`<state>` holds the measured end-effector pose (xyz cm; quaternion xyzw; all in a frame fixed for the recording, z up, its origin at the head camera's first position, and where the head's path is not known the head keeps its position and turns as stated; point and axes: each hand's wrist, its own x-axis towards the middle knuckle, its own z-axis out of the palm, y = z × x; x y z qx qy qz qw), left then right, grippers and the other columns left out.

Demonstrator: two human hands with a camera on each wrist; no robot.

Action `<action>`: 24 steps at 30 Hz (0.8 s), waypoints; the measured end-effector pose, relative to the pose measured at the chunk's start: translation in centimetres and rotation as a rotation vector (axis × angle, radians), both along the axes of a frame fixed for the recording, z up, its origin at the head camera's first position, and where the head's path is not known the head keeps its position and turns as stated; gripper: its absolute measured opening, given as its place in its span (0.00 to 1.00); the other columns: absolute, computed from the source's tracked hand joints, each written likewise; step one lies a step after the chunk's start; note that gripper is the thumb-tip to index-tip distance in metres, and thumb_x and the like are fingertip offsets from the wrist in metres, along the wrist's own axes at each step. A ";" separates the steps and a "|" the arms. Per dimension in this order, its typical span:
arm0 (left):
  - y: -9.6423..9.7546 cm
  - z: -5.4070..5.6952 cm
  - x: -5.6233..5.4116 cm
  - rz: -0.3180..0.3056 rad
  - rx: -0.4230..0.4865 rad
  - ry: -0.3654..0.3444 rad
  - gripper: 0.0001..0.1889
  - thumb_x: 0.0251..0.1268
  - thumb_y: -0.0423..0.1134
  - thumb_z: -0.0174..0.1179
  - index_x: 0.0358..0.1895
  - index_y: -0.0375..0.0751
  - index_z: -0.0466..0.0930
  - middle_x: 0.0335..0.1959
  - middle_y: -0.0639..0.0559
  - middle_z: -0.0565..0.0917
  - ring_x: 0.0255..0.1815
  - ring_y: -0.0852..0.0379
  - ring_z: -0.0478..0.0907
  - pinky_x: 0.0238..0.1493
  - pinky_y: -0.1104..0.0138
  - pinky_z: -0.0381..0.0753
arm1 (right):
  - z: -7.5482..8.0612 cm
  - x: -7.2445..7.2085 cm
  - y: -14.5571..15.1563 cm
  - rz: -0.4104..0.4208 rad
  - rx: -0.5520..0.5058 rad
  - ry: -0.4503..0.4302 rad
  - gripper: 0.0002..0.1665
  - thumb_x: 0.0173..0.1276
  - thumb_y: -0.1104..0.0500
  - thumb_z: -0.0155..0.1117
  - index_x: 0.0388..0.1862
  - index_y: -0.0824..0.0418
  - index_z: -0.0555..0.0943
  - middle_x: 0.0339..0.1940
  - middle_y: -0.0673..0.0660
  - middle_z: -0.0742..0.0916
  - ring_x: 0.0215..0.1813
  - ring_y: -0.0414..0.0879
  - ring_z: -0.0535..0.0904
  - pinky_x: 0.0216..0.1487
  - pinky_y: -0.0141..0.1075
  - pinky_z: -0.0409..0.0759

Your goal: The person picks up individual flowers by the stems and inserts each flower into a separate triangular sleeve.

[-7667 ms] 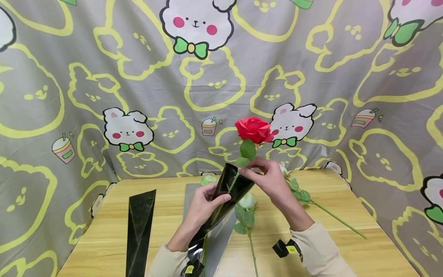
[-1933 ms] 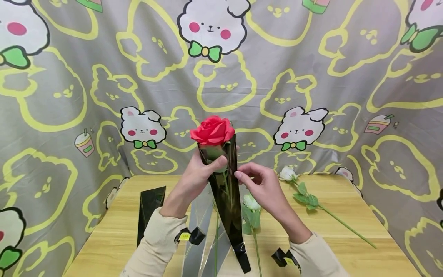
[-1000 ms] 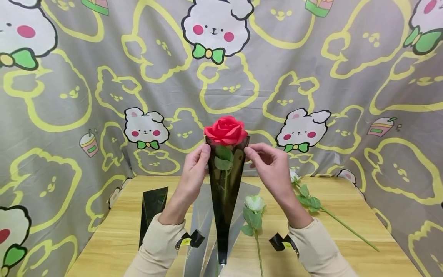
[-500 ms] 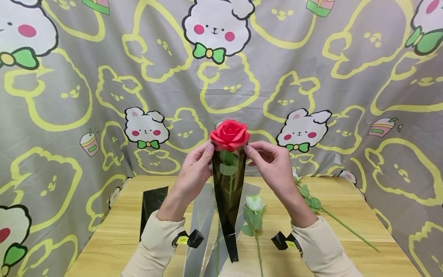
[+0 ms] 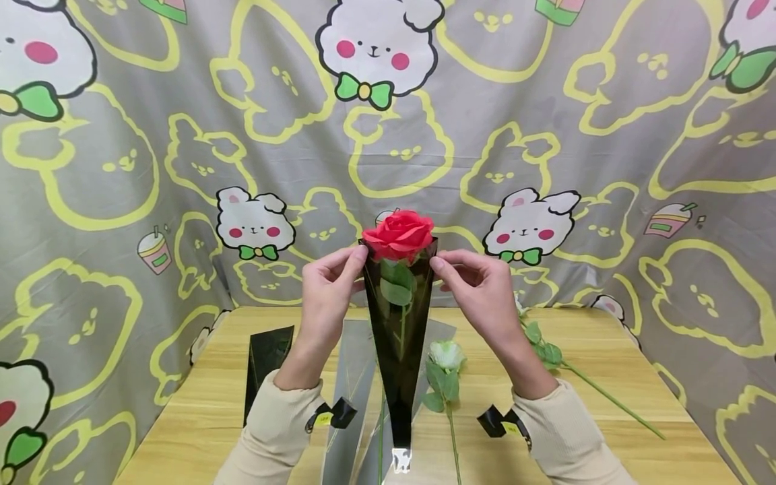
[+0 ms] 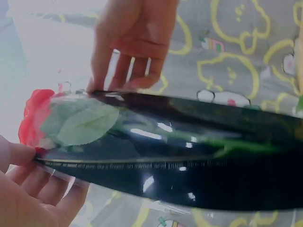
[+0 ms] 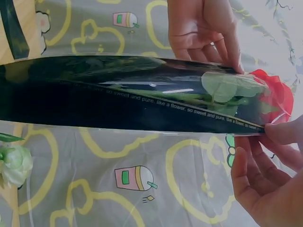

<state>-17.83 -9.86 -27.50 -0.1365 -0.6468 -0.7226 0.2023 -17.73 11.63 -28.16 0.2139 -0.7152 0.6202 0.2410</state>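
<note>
A red artificial rose (image 5: 400,234) sits in a black see-through flower sleeve (image 5: 397,384), its bloom poking out of the top. The sleeve stands upright over the middle of the table, narrowing to a point at the bottom. My left hand (image 5: 327,289) pinches the sleeve's upper left edge between thumb and fingers. At the upper right edge, the right hand (image 5: 481,289) pinches it the same way. Through the film, green leaves (image 7: 218,87) and the stem show. A line of small printed lettering runs along the sleeve in both wrist views.
Another black sleeve (image 5: 267,350) lies at left, partly behind the left forearm. Grey sleeves (image 5: 350,384) lie under the held one. A white rose (image 5: 447,356) and another long-stemmed flower (image 5: 548,353) rest at right. A patterned curtain (image 5: 400,135) hangs behind the table.
Earlier the right hand held the rose at the tilted sleeve's mouth; now the rose is inside and the sleeve upright. Since half a second ago, the hands have spread the mouth wider.
</note>
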 end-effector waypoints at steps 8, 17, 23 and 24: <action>0.3 0.4 0.1 -0.069 0.046 -0.039 0.15 0.76 0.34 0.60 0.57 0.27 0.83 0.49 0.45 0.88 0.47 0.55 0.84 0.43 0.62 0.87 | 0.7 0.2 -0.8 0.012 0.017 0.017 0.09 0.72 0.65 0.69 0.47 0.68 0.89 0.42 0.59 0.91 0.37 0.51 0.88 0.38 0.41 0.87; 0.1 0.4 0.1 -0.352 0.102 -0.112 0.22 0.82 0.36 0.51 0.73 0.33 0.71 0.69 0.42 0.76 0.62 0.49 0.78 0.53 0.56 0.83 | 0.4 0.1 -0.7 -0.001 0.016 0.004 0.11 0.72 0.65 0.68 0.51 0.69 0.87 0.45 0.60 0.90 0.38 0.48 0.88 0.39 0.39 0.87; 0.0 0.3 0.0 -0.308 0.175 -0.134 0.18 0.79 0.32 0.54 0.67 0.29 0.77 0.58 0.44 0.83 0.55 0.51 0.82 0.50 0.58 0.84 | 0.1 0.1 -0.5 -0.012 0.030 0.024 0.08 0.70 0.67 0.70 0.46 0.68 0.88 0.40 0.59 0.90 0.33 0.48 0.88 0.36 0.39 0.87; -0.1 0.4 0.0 -0.295 0.203 -0.142 0.17 0.79 0.31 0.55 0.64 0.30 0.79 0.55 0.45 0.84 0.52 0.52 0.83 0.48 0.58 0.85 | 0.0 0.1 -0.5 -0.013 0.033 0.026 0.07 0.70 0.67 0.70 0.45 0.68 0.88 0.40 0.59 0.90 0.32 0.46 0.88 0.36 0.40 0.87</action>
